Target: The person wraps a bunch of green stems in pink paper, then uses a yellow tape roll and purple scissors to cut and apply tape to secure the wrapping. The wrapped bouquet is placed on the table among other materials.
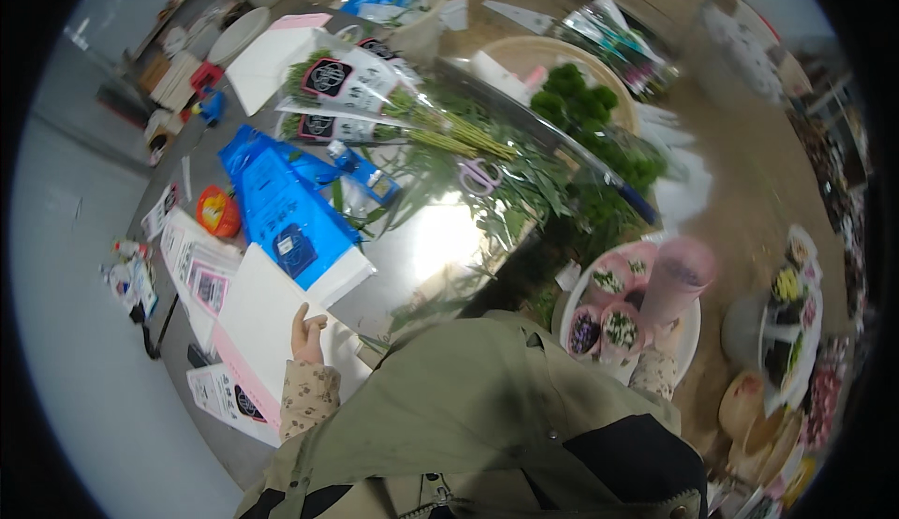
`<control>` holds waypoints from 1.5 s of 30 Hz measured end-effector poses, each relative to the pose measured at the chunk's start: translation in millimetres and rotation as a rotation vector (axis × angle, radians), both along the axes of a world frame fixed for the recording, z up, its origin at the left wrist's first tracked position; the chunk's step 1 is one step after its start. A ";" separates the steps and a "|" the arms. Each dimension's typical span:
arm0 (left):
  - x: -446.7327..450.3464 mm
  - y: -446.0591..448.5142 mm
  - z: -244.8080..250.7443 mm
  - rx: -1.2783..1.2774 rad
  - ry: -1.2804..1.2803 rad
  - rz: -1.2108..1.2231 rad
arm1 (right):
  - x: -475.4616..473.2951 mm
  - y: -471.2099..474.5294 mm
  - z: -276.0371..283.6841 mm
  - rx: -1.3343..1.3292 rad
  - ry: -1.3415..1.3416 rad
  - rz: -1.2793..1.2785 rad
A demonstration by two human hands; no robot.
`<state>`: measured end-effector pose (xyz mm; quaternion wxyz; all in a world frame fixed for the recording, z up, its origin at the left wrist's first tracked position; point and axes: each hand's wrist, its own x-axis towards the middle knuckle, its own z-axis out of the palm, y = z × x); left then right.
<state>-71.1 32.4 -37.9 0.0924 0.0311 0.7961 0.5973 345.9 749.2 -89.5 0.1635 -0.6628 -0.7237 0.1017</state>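
Observation:
My left hand (308, 335) is just above a stack of white wrapping sheets (270, 308) with a pink edge strip. Its index finger points out, the other fingers are partly curled, and nothing is in it. On the right, my right hand (667, 338) is at a white bucket (692, 340), around the lower part of a flower bunch in a pink sleeve (678, 276). That bunch stands higher than the others, and part of the hand is hidden. Several pink-sleeved bunches with white flowers (621, 329) and purple flowers (584, 331) stand in the bucket.
Blue printed sleeves (288, 217), an orange basket (218, 211), purple-handled scissors (480, 177) and wrapped green-stemmed bunches (365, 97) lie on the metal table (421, 252). A long blade with a blue handle (632, 203) runs along its far edge. Green flowers (572, 97) fill a tub beyond.

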 end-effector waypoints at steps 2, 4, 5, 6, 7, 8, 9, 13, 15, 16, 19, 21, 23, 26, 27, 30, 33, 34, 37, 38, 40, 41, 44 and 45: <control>10.5 -0.7 0.4 0.005 -0.003 0.048 | -6.7 4.3 -15.9 -0.123 -0.061 0.010; 22.1 -1.9 1.2 0.019 -0.026 0.089 | -35.7 12.4 -10.9 -0.126 -0.067 0.075; 28.0 -1.7 1.1 -0.005 -0.048 0.118 | -62.3 15.4 -2.9 -0.014 0.034 0.199; 33.7 -1.9 0.7 0.036 -0.073 0.143 | -96.3 18.7 10.0 0.119 0.158 0.359; 40.8 -1.4 0.4 0.049 -0.110 0.178 | -139.8 19.5 25.5 0.267 0.296 0.559; 48.4 -1.3 0.1 0.035 -0.145 0.215 | -188.5 15.9 43.8 0.385 0.384 0.733; 56.3 0.2 -0.9 0.062 -0.151 0.254 | -241.6 4.3 60.7 0.456 0.383 0.864; 90.0 -2.9 -3.6 0.054 -0.172 0.334 | -440.7 -85.4 121.1 -0.152 0.531 1.309; 110.4 -8.1 -4.2 0.034 -0.169 0.412 | -515.6 -156.2 122.5 0.218 0.657 1.489; 120.4 -10.8 -4.5 0.036 -0.160 0.456 | -554.1 -181.0 125.4 0.088 0.622 1.647; 154.2 -18.5 -4.0 0.046 -0.134 0.622 | -636.4 -260.9 100.0 -0.096 0.511 1.779; 179.3 -23.5 -1.7 0.011 -0.153 0.740 | -685.3 -299.4 71.8 -0.086 0.437 1.865; 204.9 -20.2 -2.5 0.046 -0.145 0.859 | -726.0 -325.9 38.4 -0.072 0.353 1.944; 233.2 -16.8 -1.2 -0.001 -0.141 0.933 | -774.2 -339.6 0.3 -0.066 0.245 2.121; 237.9 -15.6 -2.1 -0.037 -0.223 0.985 | -790.6 -338.3 -4.3 -0.115 0.012 2.196; 244.4 -3.6 -5.0 0.132 -0.228 1.025 | -807.6 -328.5 -14.2 -0.354 -0.148 2.073; 227.4 4.7 -11.8 0.190 -0.272 1.011 | -809.8 -328.0 -9.9 -0.287 -0.210 2.119; 218.4 5.9 -13.3 0.194 -0.254 0.982 | -809.0 -328.8 -6.4 -0.276 -0.250 2.127; 192.8 9.3 -15.2 0.140 -0.258 0.878 | -799.8 -331.6 3.1 -0.260 -0.166 2.039; 185.2 11.2 -14.4 0.143 -0.244 0.846 | -796.6 -331.3 6.0 -0.271 -0.130 2.031; 174.2 13.6 -10.5 0.103 -0.235 0.778 | -789.4 -329.0 10.4 -0.298 -0.062 2.020; 171.3 14.8 -7.7 0.112 -0.237 0.762 | -787.1 -326.8 12.6 -0.351 -0.087 1.996; 164.2 17.6 -1.3 0.096 -0.278 0.764 | -780.4 -327.1 17.0 -0.226 0.011 2.048; 162.7 17.0 0.2 0.086 -0.264 0.760 | -778.7 -328.4 19.6 -0.239 0.038 2.065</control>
